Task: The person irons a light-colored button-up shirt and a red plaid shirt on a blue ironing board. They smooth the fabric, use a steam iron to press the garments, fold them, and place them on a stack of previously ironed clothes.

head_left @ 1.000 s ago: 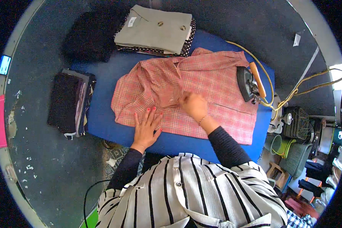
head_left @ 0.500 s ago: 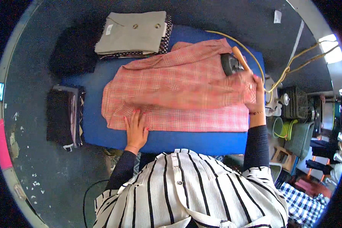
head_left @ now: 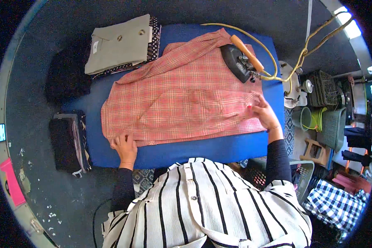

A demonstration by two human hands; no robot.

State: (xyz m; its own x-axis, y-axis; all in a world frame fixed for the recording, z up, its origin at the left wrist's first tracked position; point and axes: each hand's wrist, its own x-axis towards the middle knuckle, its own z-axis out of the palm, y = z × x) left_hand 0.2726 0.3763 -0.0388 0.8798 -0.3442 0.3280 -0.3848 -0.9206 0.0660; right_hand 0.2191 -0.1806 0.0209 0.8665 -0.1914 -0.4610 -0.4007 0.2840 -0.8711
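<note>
A pink plaid shirt (head_left: 169,105) lies spread over the blue padded table, one sleeve stretched along its far edge and the other folded across its near half. At the cuff of that near sleeve, my right hand (head_left: 265,113) pinches the cloth, slightly blurred. My left hand (head_left: 126,149) is at the shirt's near left corner, its bent fingers closed on the fabric edge. A black iron (head_left: 235,62) with a wooden handle rests on the far right part of the shirt, beyond my right hand, its yellowish cord (head_left: 263,45) curving behind it.
Folded garments with a beige one on top (head_left: 120,43) lie at the table's far left. A dark folded stack (head_left: 66,142) is left of the blue table (head_left: 182,153). Green baskets (head_left: 331,128) and a checked black-and-white cloth (head_left: 335,206) are on the right.
The sleeve, blurred and lifted in my right hand before, now lies across the shirt. My right hand moved nearer and left; my left went from flat to gripping the corner. The view has shifted.
</note>
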